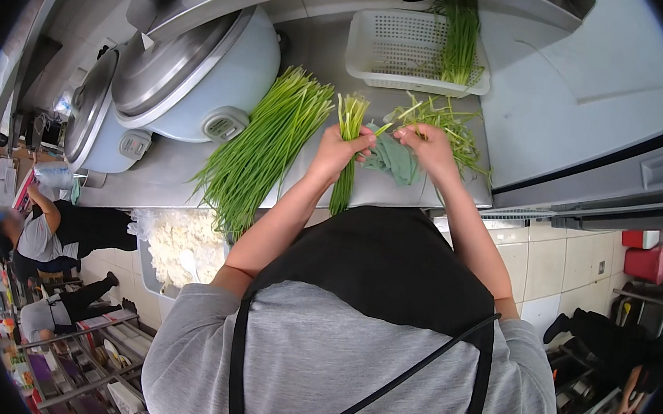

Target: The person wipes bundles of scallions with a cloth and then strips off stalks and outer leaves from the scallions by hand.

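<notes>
My left hand [340, 154] is wrapped round a small bunch of green stalks [351, 116], pale ends up and green ends hanging toward the counter's front edge. Just to its right, my right hand [429, 148] pinches the end of a thin green piece [384, 129] that reaches across from the bunch. A green cloth [394, 161] lies crumpled between and behind the hands. Left of my left hand a large pile of long green stalks [270, 146] is spread out. Loose trimmed bits [463, 140] lie scattered beyond my right hand.
A white perforated basket [397, 47] holds more green stalks at the back. Two large cookers [201, 77] with metal lids stand at left. Below the counter is a tub of white food [182, 249]. Two people are at far left, another at far right.
</notes>
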A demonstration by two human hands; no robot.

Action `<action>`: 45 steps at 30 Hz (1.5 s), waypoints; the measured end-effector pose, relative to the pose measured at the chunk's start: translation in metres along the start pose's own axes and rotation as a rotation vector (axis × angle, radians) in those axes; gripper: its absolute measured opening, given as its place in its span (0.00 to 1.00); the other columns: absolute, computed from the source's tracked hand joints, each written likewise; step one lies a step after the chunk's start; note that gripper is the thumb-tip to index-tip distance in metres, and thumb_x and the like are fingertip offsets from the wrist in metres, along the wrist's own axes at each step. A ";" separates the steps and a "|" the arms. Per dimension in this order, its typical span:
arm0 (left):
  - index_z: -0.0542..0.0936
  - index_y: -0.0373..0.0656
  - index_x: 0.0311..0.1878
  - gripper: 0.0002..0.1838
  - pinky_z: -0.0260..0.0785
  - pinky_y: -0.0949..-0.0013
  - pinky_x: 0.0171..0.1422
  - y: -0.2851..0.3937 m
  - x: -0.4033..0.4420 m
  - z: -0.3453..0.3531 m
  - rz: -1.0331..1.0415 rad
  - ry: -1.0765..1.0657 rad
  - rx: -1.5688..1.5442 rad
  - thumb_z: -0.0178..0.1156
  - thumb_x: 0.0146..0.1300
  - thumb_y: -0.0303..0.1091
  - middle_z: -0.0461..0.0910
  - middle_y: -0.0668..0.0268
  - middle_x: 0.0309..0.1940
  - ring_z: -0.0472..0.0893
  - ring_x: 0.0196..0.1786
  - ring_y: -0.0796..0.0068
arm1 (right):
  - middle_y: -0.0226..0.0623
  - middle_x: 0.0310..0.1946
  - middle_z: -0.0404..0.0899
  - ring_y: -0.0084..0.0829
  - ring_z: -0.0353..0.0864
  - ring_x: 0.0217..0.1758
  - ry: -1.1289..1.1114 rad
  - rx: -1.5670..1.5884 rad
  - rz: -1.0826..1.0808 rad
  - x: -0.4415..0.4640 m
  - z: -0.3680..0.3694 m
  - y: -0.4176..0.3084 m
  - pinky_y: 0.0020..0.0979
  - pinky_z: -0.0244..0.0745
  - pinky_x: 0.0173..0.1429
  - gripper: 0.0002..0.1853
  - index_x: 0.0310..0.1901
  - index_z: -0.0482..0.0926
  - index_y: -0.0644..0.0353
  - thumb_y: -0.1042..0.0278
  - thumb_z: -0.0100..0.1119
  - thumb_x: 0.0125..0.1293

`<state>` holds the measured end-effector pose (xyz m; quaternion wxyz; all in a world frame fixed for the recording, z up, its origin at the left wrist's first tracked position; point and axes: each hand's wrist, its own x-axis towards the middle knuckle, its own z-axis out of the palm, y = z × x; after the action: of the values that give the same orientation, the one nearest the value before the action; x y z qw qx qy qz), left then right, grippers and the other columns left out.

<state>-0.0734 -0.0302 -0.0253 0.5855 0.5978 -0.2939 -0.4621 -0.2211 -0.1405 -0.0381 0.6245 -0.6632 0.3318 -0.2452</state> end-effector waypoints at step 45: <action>0.75 0.33 0.35 0.09 0.65 0.74 0.30 0.002 0.008 0.013 -0.153 -0.059 -0.087 0.56 0.55 0.30 0.77 0.61 0.27 0.76 0.28 0.75 | 0.28 0.27 0.76 0.17 0.70 0.31 -0.029 0.068 0.015 0.002 0.006 0.004 0.19 0.64 0.39 0.08 0.31 0.77 0.65 0.69 0.59 0.54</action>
<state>-0.0812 -0.0430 -0.0239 0.5650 0.5786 -0.2443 -0.5351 -0.2159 -0.1377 -0.0432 0.6533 -0.6426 0.3192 -0.2417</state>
